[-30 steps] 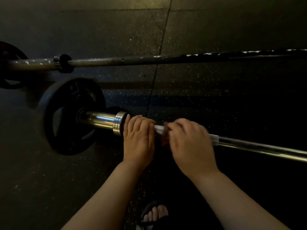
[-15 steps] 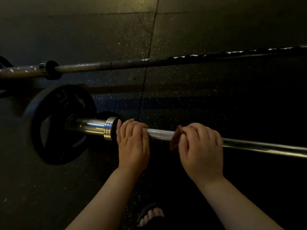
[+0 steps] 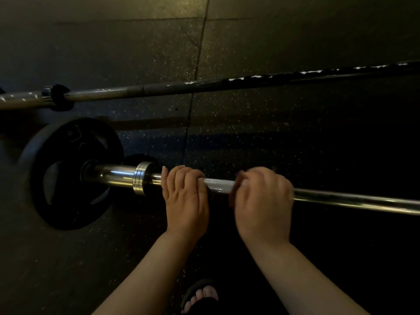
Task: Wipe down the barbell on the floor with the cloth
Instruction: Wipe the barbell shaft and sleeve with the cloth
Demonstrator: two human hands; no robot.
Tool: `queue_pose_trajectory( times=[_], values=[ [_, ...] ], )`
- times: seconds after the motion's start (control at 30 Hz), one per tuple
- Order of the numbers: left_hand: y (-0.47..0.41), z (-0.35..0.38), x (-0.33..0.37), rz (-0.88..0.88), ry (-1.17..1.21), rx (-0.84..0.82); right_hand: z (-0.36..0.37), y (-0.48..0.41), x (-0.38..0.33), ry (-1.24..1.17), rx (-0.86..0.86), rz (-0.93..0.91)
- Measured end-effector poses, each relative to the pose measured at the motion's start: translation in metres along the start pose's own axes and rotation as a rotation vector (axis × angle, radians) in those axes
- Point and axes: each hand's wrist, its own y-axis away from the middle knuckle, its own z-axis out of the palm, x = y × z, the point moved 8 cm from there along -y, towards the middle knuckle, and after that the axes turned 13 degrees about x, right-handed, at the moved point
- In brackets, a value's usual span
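Dark speckled floor (image 3: 272, 123); shiny chrome barbell (image 3: 352, 201); left hand (image 3: 185, 198) gripping bar, right hand (image 3: 263, 201) clutching cloth (image 3: 232, 196).

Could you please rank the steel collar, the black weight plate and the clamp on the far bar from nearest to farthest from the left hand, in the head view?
From the left hand:
1. Steel collar, just to its left on the same bar.
2. Black weight plate, further left at the bar's end.
3. Clamp, up and left on the far bar.
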Motion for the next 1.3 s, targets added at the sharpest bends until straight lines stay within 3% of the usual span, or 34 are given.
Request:
queue_pose_trajectory(
  times=[0.07,0.13,0.2,0.27,0.37,0.47,0.57,0.77,0.93,1.0,1.07,1.13,1.3],
  values=[
    [0.001,0.001,0.001,-0.006,-0.004,0.002,0.019,0.011,-0.039,0.033,-0.142,-0.248],
    [-0.001,0.0,-0.002,0.004,0.005,0.004,0.021,0.014,-0.049,-0.012,-0.174,-0.386],
    [0.0,-0.003,-0.005,0.017,0.048,0.013,0.013,0.009,-0.023,-0.01,-0.116,-0.327],
    [0.002,-0.004,-0.007,0.033,0.084,0.04,-0.001,0.009,0.012,-0.008,-0.003,-0.125],
    [0.004,0.0,-0.009,0.037,0.098,0.057,-0.004,0.021,0.014,0.033,0.076,0.026],
    [0.008,0.004,-0.009,0.107,0.061,0.051,0.014,0.036,-0.03,0.046,-0.035,-0.221],
    [0.007,0.003,-0.01,0.103,0.051,0.034,0.018,0.024,-0.023,0.044,-0.106,-0.396],
    [0.01,0.005,0.0,0.068,0.03,-0.002,0.01,0.019,-0.016,0.077,-0.033,-0.113],
    [0.014,0.006,0.001,0.115,-0.047,-0.031,0.016,0.012,-0.03,-0.02,-0.102,-0.399],
    [0.011,0.001,-0.003,0.108,-0.032,-0.022,0.003,0.005,0.006,-0.04,0.005,-0.292],
    [0.011,0.001,0.0,0.103,-0.044,-0.035,-0.013,0.004,0.035,-0.022,0.108,-0.058],
    [0.011,0.005,0.009,0.085,-0.076,-0.052,-0.011,0.005,0.027,0.009,0.093,0.058],
    [0.01,0.011,0.02,0.066,-0.114,-0.074,0.013,0.013,-0.032,0.005,-0.141,-0.354]
  ],
)
